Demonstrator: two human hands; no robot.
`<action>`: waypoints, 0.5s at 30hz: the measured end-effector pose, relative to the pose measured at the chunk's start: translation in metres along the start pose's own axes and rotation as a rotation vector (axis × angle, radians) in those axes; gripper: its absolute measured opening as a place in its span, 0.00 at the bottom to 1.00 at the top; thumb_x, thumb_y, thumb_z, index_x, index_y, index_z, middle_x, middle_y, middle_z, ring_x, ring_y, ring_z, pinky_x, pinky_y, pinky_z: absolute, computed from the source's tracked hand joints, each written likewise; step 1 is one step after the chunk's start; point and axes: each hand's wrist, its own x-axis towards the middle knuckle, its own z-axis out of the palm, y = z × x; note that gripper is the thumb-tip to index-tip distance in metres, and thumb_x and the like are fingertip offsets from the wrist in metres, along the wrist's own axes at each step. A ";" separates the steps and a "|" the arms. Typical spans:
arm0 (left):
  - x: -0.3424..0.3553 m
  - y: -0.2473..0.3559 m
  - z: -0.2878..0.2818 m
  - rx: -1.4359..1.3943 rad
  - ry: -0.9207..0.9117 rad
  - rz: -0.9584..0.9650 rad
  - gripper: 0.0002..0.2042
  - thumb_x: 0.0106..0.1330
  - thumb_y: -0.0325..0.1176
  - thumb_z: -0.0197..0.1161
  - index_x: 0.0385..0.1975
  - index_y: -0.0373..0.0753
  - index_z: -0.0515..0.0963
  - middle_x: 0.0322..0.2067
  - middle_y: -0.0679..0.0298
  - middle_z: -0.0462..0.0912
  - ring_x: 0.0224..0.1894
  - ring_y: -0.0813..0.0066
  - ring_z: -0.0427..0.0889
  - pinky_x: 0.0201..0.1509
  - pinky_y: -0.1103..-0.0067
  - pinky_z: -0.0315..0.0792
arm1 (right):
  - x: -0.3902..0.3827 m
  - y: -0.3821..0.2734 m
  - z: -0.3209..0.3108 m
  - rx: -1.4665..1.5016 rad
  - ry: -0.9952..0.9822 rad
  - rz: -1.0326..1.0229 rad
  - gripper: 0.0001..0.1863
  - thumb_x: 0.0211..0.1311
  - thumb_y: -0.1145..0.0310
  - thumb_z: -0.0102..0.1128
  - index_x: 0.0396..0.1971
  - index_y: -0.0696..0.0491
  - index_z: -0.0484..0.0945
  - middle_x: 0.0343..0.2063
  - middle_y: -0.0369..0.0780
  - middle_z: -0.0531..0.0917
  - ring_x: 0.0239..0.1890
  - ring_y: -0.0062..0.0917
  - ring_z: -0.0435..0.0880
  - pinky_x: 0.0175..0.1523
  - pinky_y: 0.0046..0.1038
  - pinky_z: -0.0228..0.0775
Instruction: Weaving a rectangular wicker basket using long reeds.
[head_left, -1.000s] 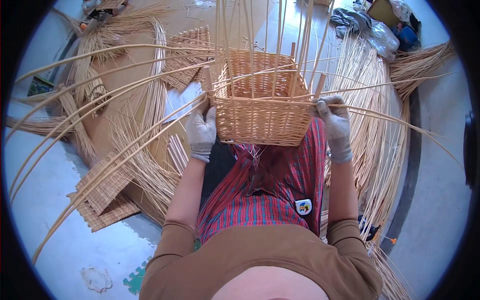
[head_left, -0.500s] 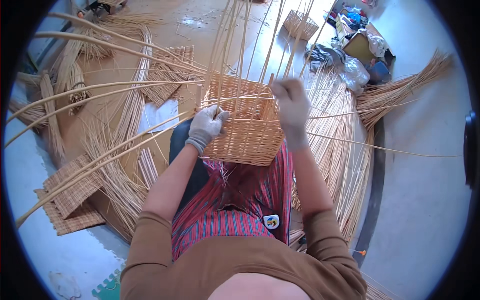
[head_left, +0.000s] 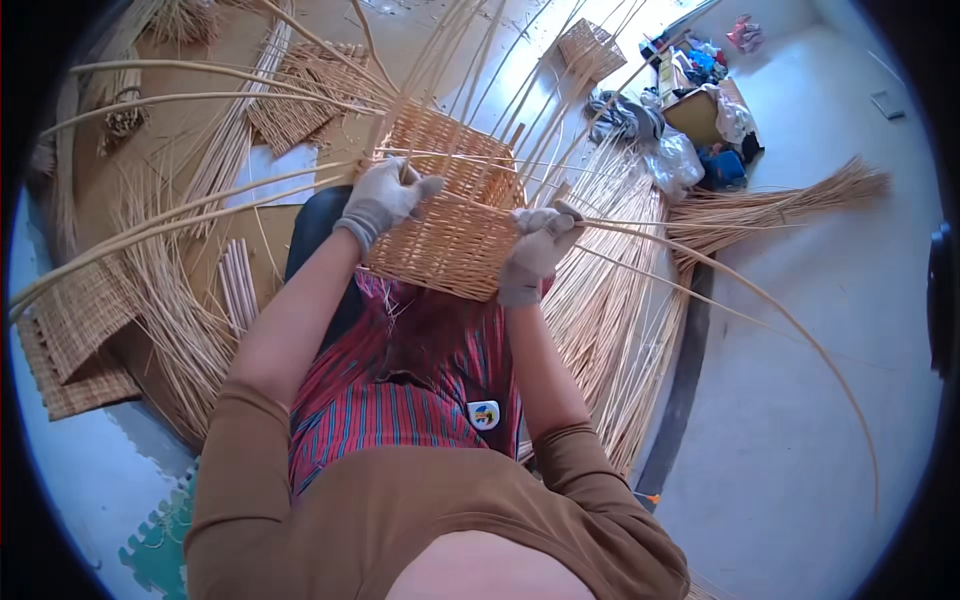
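Note:
A half-woven wicker basket [head_left: 435, 245] rests over my lap, its long upright rods fanning out upward and to both sides. My gloved left hand [head_left: 383, 203] is closed on the basket's near rim by the left corner, thumb toward the inside. At the right corner, my gloved right hand [head_left: 535, 255] is closed around a long rod [head_left: 765, 295] that leaves the weave and bends far out to the right. The fingertips of that hand touch the rim. A red striped apron [head_left: 385, 425] covers my lap, with a small white rounded object [head_left: 484, 415] on it.
Loose rods [head_left: 620, 290] lie on the floor to the right, beside a tied bundle [head_left: 790, 205]. Woven panels [head_left: 85, 310] and short sticks [head_left: 238, 285] lie at left. Another basket [head_left: 592, 50] stands ahead, near plastic bags [head_left: 672, 165].
My right hand has come down from above the rim to the basket's right corner, gripping a rod that now sweeps right. My left hand keeps its hold. The whole view has shifted.

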 end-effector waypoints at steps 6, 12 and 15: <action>-0.015 0.020 0.011 0.323 0.270 -0.017 0.23 0.62 0.57 0.77 0.24 0.42 0.80 0.21 0.64 0.85 0.22 0.78 0.82 0.31 0.77 0.77 | 0.010 -0.047 0.044 -0.059 -0.286 0.112 0.12 0.82 0.59 0.51 0.49 0.54 0.69 0.32 0.38 0.82 0.36 0.26 0.86 0.43 0.32 0.80; -0.026 0.053 0.045 0.162 0.095 0.313 0.17 0.73 0.46 0.64 0.48 0.39 0.83 0.48 0.55 0.88 0.47 0.51 0.88 0.53 0.62 0.79 | 0.048 -0.060 -0.042 -0.425 0.020 0.322 0.18 0.73 0.75 0.62 0.55 0.50 0.64 0.40 0.40 0.85 0.42 0.26 0.87 0.41 0.26 0.80; 0.001 0.060 0.062 0.350 -0.300 -0.041 0.19 0.74 0.50 0.62 0.50 0.40 0.84 0.45 0.55 0.89 0.51 0.49 0.87 0.56 0.61 0.78 | 0.065 -0.050 -0.040 -0.660 -0.094 0.271 0.19 0.72 0.74 0.62 0.57 0.49 0.66 0.45 0.39 0.86 0.46 0.26 0.87 0.45 0.29 0.81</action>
